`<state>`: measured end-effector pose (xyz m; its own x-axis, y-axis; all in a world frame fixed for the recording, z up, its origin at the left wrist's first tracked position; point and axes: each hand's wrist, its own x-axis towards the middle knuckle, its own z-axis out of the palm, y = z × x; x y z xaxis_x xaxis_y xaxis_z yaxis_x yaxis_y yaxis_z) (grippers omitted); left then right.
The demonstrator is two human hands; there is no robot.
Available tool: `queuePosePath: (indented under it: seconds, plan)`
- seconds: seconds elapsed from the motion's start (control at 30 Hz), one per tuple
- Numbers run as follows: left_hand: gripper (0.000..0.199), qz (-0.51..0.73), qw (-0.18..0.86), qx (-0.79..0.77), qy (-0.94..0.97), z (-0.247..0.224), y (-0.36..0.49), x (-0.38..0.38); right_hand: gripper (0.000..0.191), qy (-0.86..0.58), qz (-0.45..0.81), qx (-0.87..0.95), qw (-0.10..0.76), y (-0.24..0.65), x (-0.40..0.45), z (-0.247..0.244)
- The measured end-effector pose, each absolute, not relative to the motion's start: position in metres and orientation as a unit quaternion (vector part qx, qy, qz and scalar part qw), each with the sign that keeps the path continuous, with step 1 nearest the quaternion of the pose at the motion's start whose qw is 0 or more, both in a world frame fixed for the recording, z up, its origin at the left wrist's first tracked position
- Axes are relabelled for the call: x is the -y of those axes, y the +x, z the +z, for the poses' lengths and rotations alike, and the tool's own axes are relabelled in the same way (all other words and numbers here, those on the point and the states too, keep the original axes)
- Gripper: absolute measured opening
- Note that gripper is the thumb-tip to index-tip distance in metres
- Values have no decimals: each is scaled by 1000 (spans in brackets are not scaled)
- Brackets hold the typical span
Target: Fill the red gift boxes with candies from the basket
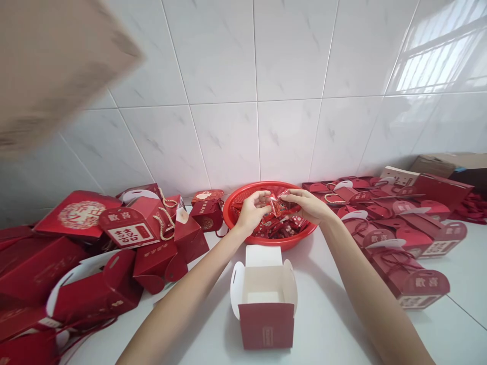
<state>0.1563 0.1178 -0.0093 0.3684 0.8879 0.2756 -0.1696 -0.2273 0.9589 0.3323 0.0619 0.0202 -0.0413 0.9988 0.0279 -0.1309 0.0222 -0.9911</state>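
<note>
Both hands are over a red plastic basket (pixel 243 191) that holds many small red wrapped packets (pixel 272 228). My left hand (pixel 253 212) pinches a shiny red packet (pixel 277 205) at its left side. From the right, my right hand (pixel 304 203) has its fingers closed on the wrapper's other side. Between my forearms stands an open box (pixel 267 324) with a dark red front and white inside. Its flaps are spread outward, and nothing shows inside it.
Red gift boxes (pixel 129 228), some with rope handles, crowd the left side. Rows of similar boxes (pixel 414 274) stand at the right. A tiled wall (pixel 228 132) rises behind. A blurred brown cardboard piece (pixel 57 66) fills the upper left. Another carton (pixel 437 165) sits far right.
</note>
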Motion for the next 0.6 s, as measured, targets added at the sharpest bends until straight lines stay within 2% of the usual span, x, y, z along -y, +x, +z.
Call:
queuePosePath:
  seconds: [0.2,0.4,0.5,0.6]
  plan:
    - [46,440,563,-272,644,-7,155,-132,21,-443,528,433,581,331,-73,9]
    - [33,373,357,-382,767,-12,150,-157,14,-485,488,320,652,337,-90,-9]
    - [47,284,264,-413,824,-15,149,-160,11,-486,472,289,676,338,-93,-12]
    - [59,235,215,-408,856,-16,150,-158,13,-474,466,296,686,338,-92,-12]
